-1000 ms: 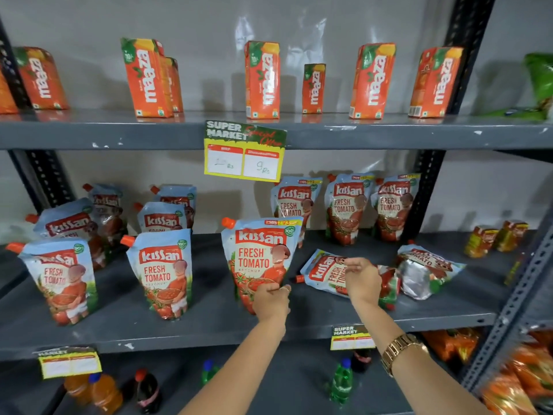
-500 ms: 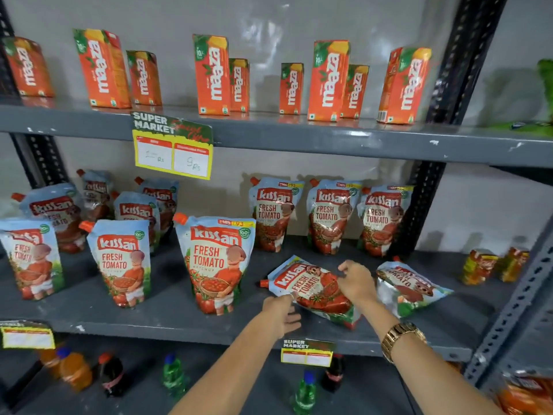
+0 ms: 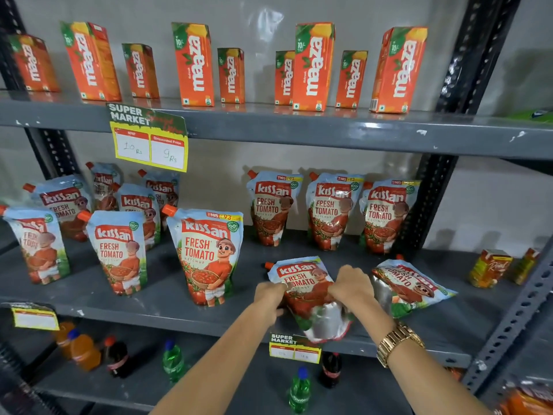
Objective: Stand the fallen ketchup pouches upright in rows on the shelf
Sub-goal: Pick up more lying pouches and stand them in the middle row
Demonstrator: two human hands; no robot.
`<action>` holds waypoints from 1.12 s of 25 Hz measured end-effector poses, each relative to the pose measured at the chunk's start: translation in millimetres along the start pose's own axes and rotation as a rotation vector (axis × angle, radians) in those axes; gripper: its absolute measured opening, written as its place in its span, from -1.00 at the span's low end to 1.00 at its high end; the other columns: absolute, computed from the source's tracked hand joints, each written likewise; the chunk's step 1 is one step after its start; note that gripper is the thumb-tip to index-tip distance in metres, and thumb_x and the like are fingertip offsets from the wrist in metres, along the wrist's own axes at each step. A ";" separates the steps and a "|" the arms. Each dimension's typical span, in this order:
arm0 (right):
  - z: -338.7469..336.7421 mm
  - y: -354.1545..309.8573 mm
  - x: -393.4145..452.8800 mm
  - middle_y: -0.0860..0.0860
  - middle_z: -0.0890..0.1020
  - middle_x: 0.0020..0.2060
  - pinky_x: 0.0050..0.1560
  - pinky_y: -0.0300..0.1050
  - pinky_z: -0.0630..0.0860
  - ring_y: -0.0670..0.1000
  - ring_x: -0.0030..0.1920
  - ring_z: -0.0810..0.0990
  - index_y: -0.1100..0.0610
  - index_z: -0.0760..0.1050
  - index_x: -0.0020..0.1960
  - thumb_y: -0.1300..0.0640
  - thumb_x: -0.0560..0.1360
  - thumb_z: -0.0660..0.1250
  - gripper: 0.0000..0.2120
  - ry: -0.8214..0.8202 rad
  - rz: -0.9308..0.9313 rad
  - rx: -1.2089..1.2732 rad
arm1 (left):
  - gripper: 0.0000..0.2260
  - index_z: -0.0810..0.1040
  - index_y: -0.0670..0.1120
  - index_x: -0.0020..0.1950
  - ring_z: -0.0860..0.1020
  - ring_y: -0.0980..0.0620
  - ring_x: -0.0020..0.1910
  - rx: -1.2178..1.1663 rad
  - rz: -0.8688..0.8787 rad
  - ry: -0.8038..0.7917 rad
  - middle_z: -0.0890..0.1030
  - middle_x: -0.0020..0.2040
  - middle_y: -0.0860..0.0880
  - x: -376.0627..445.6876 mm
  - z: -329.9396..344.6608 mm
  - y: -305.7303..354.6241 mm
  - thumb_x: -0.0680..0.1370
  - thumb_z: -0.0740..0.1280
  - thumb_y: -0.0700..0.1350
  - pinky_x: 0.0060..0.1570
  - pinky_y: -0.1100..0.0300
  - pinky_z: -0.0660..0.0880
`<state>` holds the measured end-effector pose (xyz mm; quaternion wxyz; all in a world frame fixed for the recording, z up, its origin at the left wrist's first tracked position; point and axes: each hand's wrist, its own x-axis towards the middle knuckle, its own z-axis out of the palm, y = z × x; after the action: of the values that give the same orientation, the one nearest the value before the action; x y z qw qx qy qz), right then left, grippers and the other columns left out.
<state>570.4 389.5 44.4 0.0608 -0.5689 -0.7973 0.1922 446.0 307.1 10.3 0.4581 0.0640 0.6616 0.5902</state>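
Gripping tilted Kissan ketchup pouch (image 3: 302,283) at shelf (image 3: 149,298) front edge: left hand (image 3: 269,296) pinching left side, right hand (image 3: 353,284) clamping right. Long axis running spout up-left to base down-right, base overhanging twd person; both hands equally near.

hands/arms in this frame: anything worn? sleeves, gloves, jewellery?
Both forearms are bare as far as the frame shows: no sleeves, no gloves. The right hand has a gold-coloured metal link watch band on its wrist; the dial is not visible. The left hand and its wrist carry nothing. No rings can be made out.
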 end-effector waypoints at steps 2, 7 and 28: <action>2.3 5.1 -2.0 0.19 0.66 -0.13 -0.12 0.01 0.65 0.19 -0.15 0.67 0.21 0.44 -0.18 0.16 0.31 0.39 -0.82 -0.055 0.065 0.176 | -0.76 0.50 -0.25 0.09 0.56 -0.15 -0.05 0.070 0.016 0.042 0.61 0.11 -0.23 4.6 -0.4 0.1 0.45 0.39 -0.25 -0.14 0.03 0.52; 20.3 12.2 -3.4 0.11 0.63 -0.16 -0.17 -0.09 0.56 0.08 -0.18 0.59 0.25 0.53 -0.12 0.08 0.36 0.35 -0.76 -0.184 0.190 0.515 | -0.85 0.50 -0.21 -0.23 0.58 -0.19 -0.04 0.117 0.061 0.114 0.62 0.04 -0.26 13.3 -4.4 -6.8 0.37 0.47 -0.31 -0.06 -0.02 0.57; 27.1 10.7 -4.7 0.17 0.63 -0.15 -0.04 -0.05 0.55 0.12 -0.10 0.60 0.29 0.52 -0.02 0.30 0.40 0.39 -0.83 0.360 -0.119 0.918 | -0.74 0.53 -0.24 0.14 0.60 -0.12 0.09 0.161 0.624 0.260 0.63 0.12 -0.21 -15.9 0.5 34.8 0.46 0.30 -0.38 0.03 0.12 0.55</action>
<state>573.0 381.7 16.1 0.4524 -0.4611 -0.6384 0.4185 439.6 307.8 47.9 0.1609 0.2235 0.7073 0.6510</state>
